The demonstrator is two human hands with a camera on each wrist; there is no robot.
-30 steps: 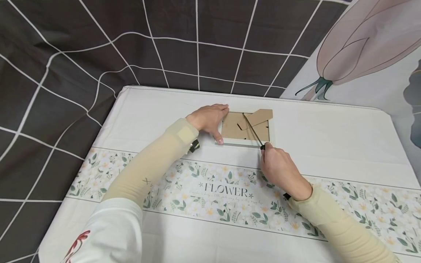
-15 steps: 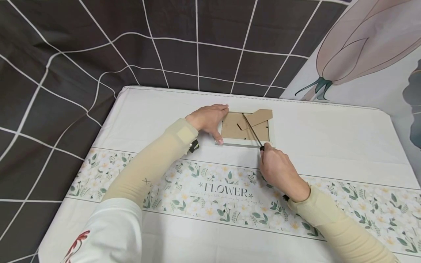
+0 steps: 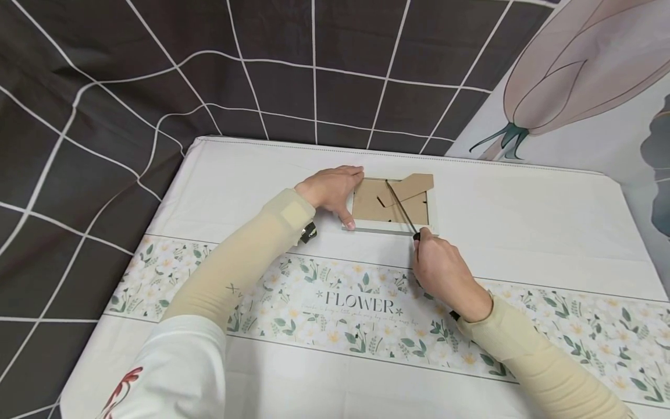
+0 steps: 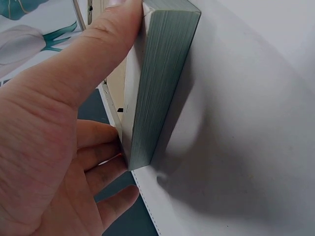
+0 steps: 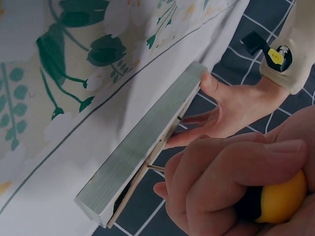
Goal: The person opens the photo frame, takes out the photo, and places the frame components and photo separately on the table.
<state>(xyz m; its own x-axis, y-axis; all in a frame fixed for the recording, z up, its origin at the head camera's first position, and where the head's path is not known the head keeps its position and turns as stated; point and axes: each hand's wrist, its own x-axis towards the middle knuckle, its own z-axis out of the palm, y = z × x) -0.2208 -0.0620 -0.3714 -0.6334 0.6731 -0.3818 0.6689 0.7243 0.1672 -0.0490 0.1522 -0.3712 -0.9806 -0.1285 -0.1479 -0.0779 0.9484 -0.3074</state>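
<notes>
My left arm [image 3: 243, 262] reaches up and slants to the right. My left hand [image 3: 330, 191] makes a wide gap, with the left thumb [image 4: 98, 46] on one side and the left fingers [image 4: 96, 133] on the other, holding on. My right arm [image 3: 549, 355] slants in the other way, to the left. My right hand [image 3: 444, 270] grips, its right fingers [image 5: 214, 174] curled round like a fist.

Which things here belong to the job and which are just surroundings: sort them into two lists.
Part of the job:
Picture frame, back upward, touched by the left hand at one end
Tool with a yellow and black handle, probably a screwdriver, held in the right hand

Just surroundings:
Tablecloth with a flower band, underneath
Dark grid-patterned cloth behind
Pale hanging with a large flower print
</notes>
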